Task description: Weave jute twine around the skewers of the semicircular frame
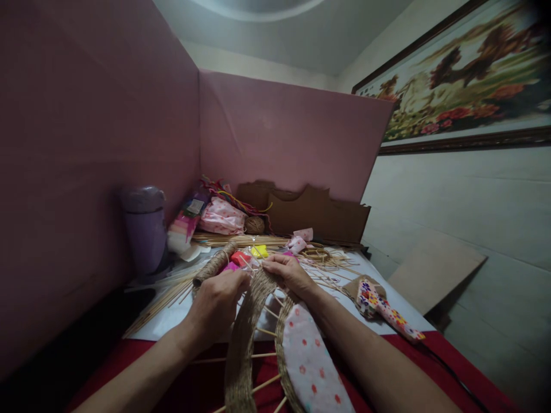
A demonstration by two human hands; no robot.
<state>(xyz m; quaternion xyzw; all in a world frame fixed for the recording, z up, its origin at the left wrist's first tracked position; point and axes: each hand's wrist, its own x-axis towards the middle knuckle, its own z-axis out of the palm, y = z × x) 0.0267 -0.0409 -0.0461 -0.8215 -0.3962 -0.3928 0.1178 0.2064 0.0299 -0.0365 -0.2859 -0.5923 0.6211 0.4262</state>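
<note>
A round woven twine piece [241,350] lies tilted before me, its bands of jute twine joined by thin wooden sticks. White cloth with red dots [310,355] fills its middle. My right hand [293,276] pinches the far edge of the woven band between thumb and fingers. Close by on the left, my left hand [220,304] is closed beside the same edge; whatever its fingers hold is hidden. Behind the left hand rests a roll of jute twine [215,264]. Yellow [259,251] and red [241,258] small pieces lie just beyond the hands.
A purple lidded container [146,238] stands at left. Along the back are a dotted cloth bundle [222,217], a twine ball [255,224], wooden sticks [232,240] and cut cardboard [310,215]. On the right lies a flower-patterned, cloth-covered tool [390,312] with a black cord. Pink panels enclose the table.
</note>
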